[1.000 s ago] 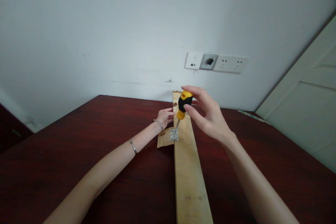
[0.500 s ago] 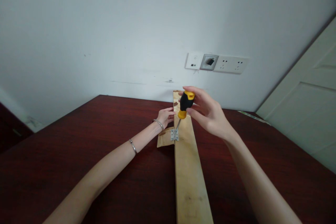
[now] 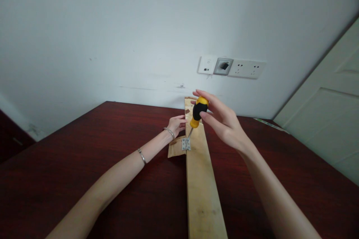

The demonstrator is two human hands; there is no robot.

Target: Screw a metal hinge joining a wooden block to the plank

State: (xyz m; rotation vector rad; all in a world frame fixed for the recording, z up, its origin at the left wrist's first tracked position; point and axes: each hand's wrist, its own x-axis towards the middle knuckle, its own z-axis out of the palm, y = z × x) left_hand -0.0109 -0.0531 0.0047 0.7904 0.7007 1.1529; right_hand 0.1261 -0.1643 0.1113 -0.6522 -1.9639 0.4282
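Note:
My right hand [image 3: 224, 121] grips a yellow-and-black screwdriver [image 3: 199, 111] between thumb and fingers. Its shaft leans down to a small metal hinge [image 3: 184, 144], with the tip at the leaf on the right. This hinge spans the left edge of a long wooden board [image 3: 200, 183] and a short wooden piece [image 3: 175, 148] beside it. My left hand [image 3: 176, 124], with bracelets on wrist and forearm, holds the board's left edge just beyond the hinge. Some of its fingertips are hidden at the board.
The dark red table [image 3: 117, 130] runs back to a white wall [image 3: 126, 37]. Wall sockets and switches [image 3: 231, 68] sit above its far edge. A pale panelled door [image 3: 328, 108] stands on the right, and a thin flat strip [image 3: 271, 125] lies near the table's far right corner.
The fingers of my right hand have shifted around the screwdriver handle, which looks slightly turned. My left hand, the board and the hinge stay in place.

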